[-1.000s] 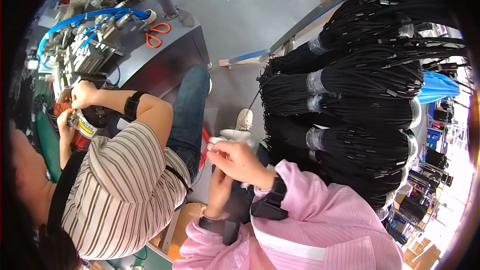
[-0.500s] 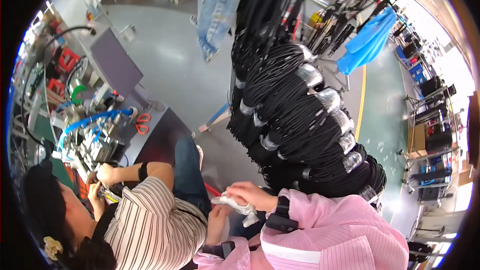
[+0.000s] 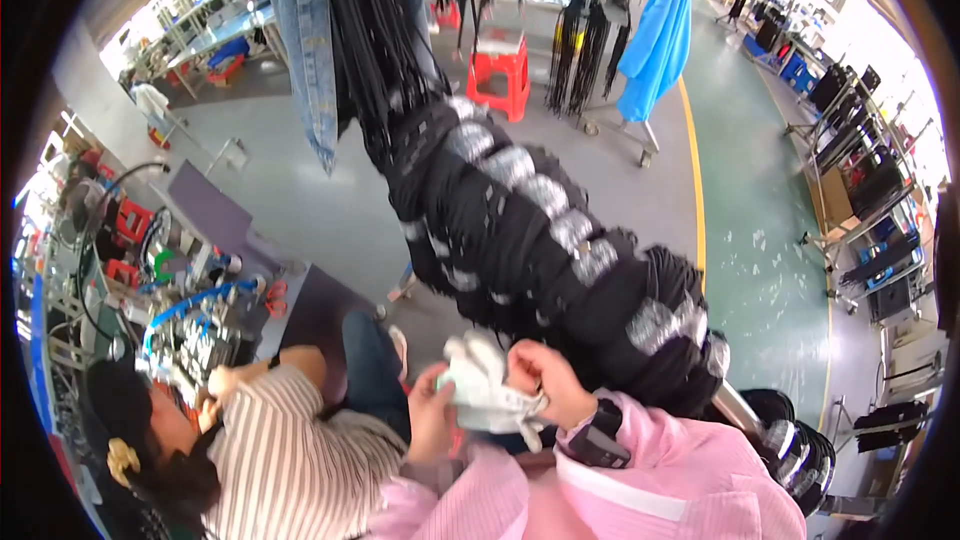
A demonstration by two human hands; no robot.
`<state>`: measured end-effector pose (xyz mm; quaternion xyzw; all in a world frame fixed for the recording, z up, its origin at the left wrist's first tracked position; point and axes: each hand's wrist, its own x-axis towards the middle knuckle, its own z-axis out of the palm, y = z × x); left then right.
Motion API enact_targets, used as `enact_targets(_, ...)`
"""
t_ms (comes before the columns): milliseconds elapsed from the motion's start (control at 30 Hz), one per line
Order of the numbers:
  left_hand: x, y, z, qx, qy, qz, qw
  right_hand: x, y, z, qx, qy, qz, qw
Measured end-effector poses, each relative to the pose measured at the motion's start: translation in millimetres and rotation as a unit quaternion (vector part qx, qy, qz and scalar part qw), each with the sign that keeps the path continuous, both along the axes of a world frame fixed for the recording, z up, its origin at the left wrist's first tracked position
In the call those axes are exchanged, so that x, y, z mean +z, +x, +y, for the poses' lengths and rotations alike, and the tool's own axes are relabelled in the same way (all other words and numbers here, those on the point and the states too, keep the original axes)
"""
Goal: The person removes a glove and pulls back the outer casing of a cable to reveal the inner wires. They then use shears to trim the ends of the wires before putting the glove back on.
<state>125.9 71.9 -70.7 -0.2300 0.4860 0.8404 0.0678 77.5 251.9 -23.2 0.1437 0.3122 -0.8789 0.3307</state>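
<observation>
A pair of white work gloves [image 3: 482, 380], or one crumpled glove, is stretched out in front of my body between my two hands. My left hand [image 3: 430, 418] pinches its left side, thumb uppermost. At its right side, my right hand [image 3: 552, 380] has curled fingers closed on the edge near the cuff. Both hands are bare, with dark bands at the wrists. Just beyond them hang thick bundles of black cables [image 3: 520, 220], tied with silvery wrap, in a long row on a rail.
Close on my left a co-worker in a striped shirt [image 3: 300, 450] sits at a bench with a machine [image 3: 190, 325] and red-handled scissors [image 3: 276, 298]. Farther off are a red stool [image 3: 500, 75], a blue cloth [image 3: 655, 45] on a stand, and loaded racks [image 3: 870, 200] along the right.
The white glove material, bunched under my right hand before, is now spread wider between both hands. My view has shifted, showing more of the cable row and the red stool.
</observation>
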Motion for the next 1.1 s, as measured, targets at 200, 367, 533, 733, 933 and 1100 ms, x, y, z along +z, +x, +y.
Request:
enact_targets(200, 29.5, 20.7, 35.7, -0.051, 0.041, 0.039, 0.997, 18.1, 51.5, 52.9, -0.116, -0.021, 0.019, 0.993)
enact_targets(367, 13.4, 57.9, 65.7, -0.161, -0.004, 0.024, 0.987, 21.5, 101.7, 91.6, -0.099, 0.014, 0.068, 0.993)
enact_targets(533, 18.4, 64.7, 100.9, -0.339, -0.079, -0.049, 0.936, 23.2, 151.8, 132.7, -0.146, -0.031, 0.075, 0.986)
enact_targets(733, 23.6, 43.0, 150.0, -0.529, -0.189, 0.114, 0.819, 29.8, 239.3, 177.5, -0.378, 0.119, 0.075, 0.915)
enact_targets(933, -12.4, 47.6, 162.3, -0.67, -0.183, 0.152, 0.703, 33.0, 266.7, 159.1, -0.508, 0.091, 0.062, 0.854)
enact_targets(1100, -36.1, 54.2, 173.6, -0.725, -0.18, 0.13, 0.652, 57.6, 260.2, 133.6, -0.56, 0.054, 0.09, 0.822)
